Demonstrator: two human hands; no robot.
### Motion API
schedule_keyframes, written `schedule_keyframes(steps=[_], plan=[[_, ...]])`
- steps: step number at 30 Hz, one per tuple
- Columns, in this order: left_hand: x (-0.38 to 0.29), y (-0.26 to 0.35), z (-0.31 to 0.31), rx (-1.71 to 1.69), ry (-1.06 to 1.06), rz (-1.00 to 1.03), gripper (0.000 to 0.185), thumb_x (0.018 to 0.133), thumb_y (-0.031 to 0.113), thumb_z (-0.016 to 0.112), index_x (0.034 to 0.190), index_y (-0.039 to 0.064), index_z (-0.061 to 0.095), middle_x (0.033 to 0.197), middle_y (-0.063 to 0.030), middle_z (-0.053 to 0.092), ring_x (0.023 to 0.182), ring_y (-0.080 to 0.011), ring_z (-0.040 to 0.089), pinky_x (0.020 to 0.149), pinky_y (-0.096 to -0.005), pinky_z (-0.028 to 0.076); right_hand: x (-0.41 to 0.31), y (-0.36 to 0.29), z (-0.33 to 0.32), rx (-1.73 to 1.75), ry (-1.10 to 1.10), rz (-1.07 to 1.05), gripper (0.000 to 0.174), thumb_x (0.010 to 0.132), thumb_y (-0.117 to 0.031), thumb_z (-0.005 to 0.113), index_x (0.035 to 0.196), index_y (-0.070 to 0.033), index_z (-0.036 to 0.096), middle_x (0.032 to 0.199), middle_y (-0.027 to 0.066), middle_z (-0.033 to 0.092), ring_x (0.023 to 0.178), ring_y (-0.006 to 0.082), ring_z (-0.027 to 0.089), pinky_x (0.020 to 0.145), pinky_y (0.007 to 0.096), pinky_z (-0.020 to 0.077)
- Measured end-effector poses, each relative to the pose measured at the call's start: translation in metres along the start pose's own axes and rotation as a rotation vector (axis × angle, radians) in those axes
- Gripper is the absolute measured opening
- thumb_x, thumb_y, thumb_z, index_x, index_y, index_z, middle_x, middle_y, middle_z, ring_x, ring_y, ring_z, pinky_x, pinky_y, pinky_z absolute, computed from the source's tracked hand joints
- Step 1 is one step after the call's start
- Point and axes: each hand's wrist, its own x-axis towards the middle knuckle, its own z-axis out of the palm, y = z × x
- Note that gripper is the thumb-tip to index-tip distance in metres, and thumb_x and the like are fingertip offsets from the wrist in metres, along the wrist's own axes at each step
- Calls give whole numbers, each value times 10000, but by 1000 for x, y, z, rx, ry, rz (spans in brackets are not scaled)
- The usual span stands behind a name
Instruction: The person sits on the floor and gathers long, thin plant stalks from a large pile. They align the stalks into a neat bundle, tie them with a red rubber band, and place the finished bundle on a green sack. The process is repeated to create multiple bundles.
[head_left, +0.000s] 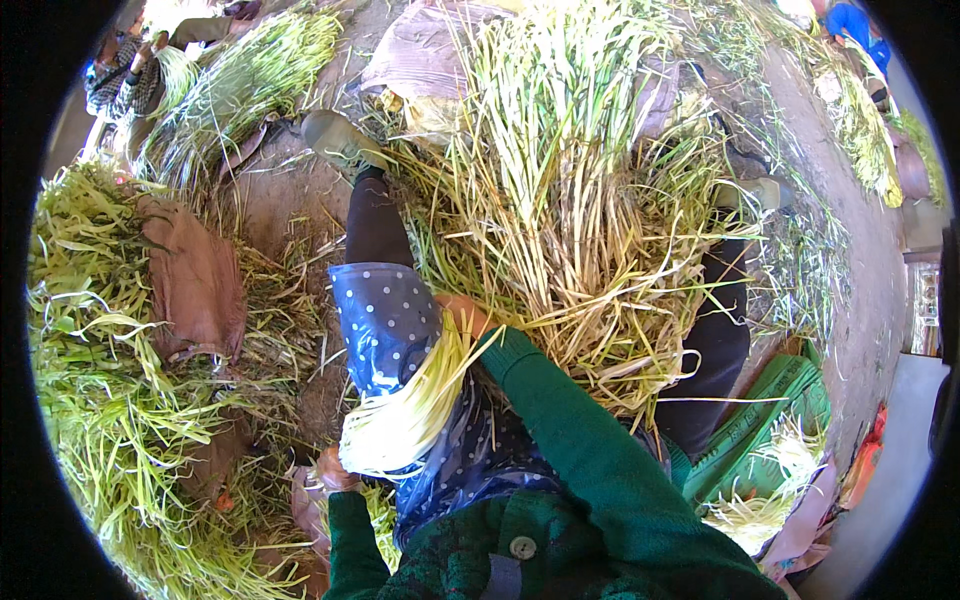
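Note:
Across my left thigh, over a blue polka-dot plastic apron (386, 322), lies a bundle of pale yellow-green stalks (409, 412). My right hand (466, 316), at the end of the green sleeve crossing my lap, is closed around the bundle's upper end, partly hidden by the stalks. My left hand (335, 470) is at the lower pale end, beside a pinkish cloth (309, 502); its fingers are partly hidden, so its hold is unclear. Between my spread legs stands a large heap of long green and white stalks (562, 150), with dry, straw-coloured leaves at its near side.
Leafy yellow-green stalks (112, 420) are piled at the left, around a reddish-brown sack (196, 281). A green woven sack (757, 427) with pale stalks lies at the right. Other people sit at the upper left (127, 82) and upper right (859, 37), near more stalks.

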Motion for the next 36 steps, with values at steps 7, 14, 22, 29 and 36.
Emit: schedule_keyframes(steps=[7, 14, 22, 29, 36], plan=[[-1, -21, 15, 22, 38, -14, 394, 725, 461, 648, 691, 69, 648, 657, -185, 617, 621, -396, 604, 531, -472, 459, -5, -71, -13, -383, -27, 252, 145, 851, -132, 533, 934, -17, 563, 809, 199, 624, 746, 371, 624, 653, 455, 503], [-29, -128, 79, 55, 120, -110, 386, 758, 427, 625, 705, 45, 637, 636, -192, 606, 595, -358, 609, 517, -457, 449, 3, 12, -4, -276, 87, 333, 226, 787, -144, 584, 962, -8, 624, 819, 178, 653, 747, 374, 622, 673, 453, 490], [-14, -50, 6, -206, 117, -149, 379, 793, 400, 599, 724, 31, 651, 643, -202, 619, 571, -293, 621, 493, -406, 435, -19, -26, -20, -147, -56, 313, 591, 756, -237, 688, 1233, 32, 466, 1250, 230, 502, 1140, 348, 506, 906, 383, 451], [5, -74, -13, -461, 253, -189, 351, 792, 376, 600, 824, 35, 674, 736, -148, 662, 628, -250, 631, 550, -376, 463, -87, -123, -106, -501, 106, -86, 406, 723, -130, 713, 1090, -62, 552, 1054, 158, 584, 965, 271, 590, 784, 385, 511], [22, -61, -32, -1306, 195, -218, 419, 903, 315, 488, 1029, -62, 621, 933, -114, 675, 817, -199, 646, 741, -330, 524, -150, -165, -208, 98, 495, 282, 165, 895, -161, 575, 790, -37, 602, 623, -8, 529, 502, 56, 414, 441, 230, 325]])
